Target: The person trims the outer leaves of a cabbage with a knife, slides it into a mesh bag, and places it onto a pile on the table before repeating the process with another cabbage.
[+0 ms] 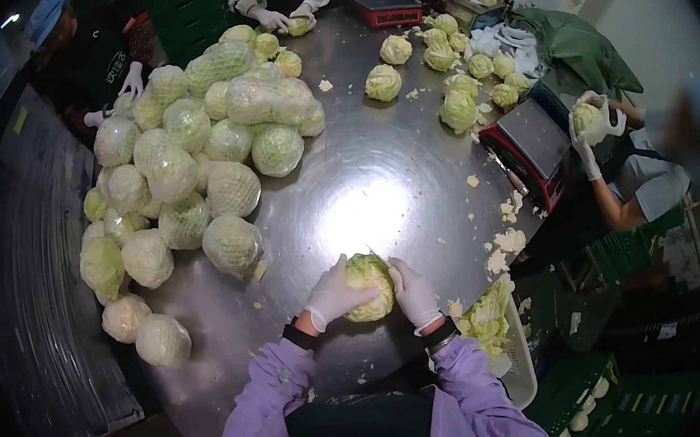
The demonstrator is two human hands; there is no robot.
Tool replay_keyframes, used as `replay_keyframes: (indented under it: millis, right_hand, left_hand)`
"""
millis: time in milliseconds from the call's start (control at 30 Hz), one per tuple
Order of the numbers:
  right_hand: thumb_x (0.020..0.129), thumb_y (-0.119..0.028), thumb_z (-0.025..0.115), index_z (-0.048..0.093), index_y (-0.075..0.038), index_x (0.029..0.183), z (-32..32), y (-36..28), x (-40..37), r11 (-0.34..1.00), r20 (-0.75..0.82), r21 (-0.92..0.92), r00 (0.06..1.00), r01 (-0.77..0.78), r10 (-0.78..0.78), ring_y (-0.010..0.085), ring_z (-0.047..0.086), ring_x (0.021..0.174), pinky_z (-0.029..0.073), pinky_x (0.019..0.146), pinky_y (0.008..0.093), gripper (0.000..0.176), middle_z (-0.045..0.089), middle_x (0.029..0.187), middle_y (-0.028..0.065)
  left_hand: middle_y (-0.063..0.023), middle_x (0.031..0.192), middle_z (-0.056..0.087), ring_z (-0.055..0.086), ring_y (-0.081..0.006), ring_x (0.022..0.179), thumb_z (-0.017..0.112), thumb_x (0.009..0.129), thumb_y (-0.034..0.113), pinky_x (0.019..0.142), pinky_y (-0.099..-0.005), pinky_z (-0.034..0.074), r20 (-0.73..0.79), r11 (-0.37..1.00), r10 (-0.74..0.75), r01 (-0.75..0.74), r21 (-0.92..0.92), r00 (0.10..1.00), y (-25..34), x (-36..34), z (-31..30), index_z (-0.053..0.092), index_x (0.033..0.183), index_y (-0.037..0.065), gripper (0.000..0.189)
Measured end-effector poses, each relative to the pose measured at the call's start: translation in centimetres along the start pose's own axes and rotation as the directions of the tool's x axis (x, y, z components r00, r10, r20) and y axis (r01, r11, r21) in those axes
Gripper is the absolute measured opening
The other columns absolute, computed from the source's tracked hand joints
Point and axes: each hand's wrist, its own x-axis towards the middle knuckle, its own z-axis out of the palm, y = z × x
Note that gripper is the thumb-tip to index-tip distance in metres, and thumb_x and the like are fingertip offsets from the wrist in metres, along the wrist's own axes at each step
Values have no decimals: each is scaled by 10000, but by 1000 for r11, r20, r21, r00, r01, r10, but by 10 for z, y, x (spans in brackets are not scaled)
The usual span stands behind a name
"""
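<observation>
"Hands first: how are they listed?"

"Left hand (pixel 342 293), gloved: wrapped round the 9 o'clock side of a bare cabbage (pixel 369 296), thumb laid across its front. Right hand (pixel 415 295), gloved: half-curled at the 2 o'clock side. By its fingertips a thin edge (pixel 378 258) is shown, possibly a blade; whether it is gripped cannot be told."

"Where is the cabbage placed?"

"Between both hands, at the near side of the steel table (pixel 296 243)."

"Step in hand?"

"Trimming, as judged from nearby scraps. For the next move, a firm left grip is called for, with fingers kept clear of any edge."

"Surroundings, read from that cabbage?"

"At 3 o'clock, loose leaves (pixel 486 318); towards 4, a white basket (pixel 526 365). At 10, wrapped cabbages (pixel 166 163), heaped. Between 1 and 2, a red scale (pixel 535 136). Past 12, bare cabbages (pixel 460 111)."
</observation>
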Motion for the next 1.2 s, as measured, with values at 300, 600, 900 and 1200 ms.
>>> replay_keyframes:
  millis: [300,600,900,1200]
  right_hand:
    - [968,-361,396,581,-154,1110,30,67,38,941,150,152,948,-303,281,365,640,763,492,708,419,312,658,843,203]
    - [837,-327,688,346,-1,1404,-18,-21,-26,857,356,387,913,-340,201,163,625,583,503,533,294,738,657,900,147]
    - [885,-167,620,525,-83,1294,-14,-15,-52,609,472,631,861,-481,191,39,483,460,392,425,193,428,546,651,-26]
    - [856,-95,588,543,-32,1245,-5,-29,-46,621,585,573,798,-535,148,45,506,524,449,464,195,397,575,772,9]
  left_hand:
    - [-280,1390,393,413,-364,1292,791,691,327,1059,-376,345,-13,925,326,-321,-203,945,-19,-19,5,215,1448,-39,1020]
    - [-200,1398,344,360,-320,1300,786,724,206,1091,-408,297,-292,906,218,-304,-293,931,-43,-66,37,358,1387,23,810]
    - [-183,1350,389,411,-268,1253,745,771,109,1051,-379,356,-144,543,-22,-109,-833,989,-50,-72,18,308,1403,26,773]
    - [-136,1112,622,609,-263,1008,817,668,304,897,-357,470,-208,978,140,-168,-127,968,-36,-105,-27,550,1207,29,661]
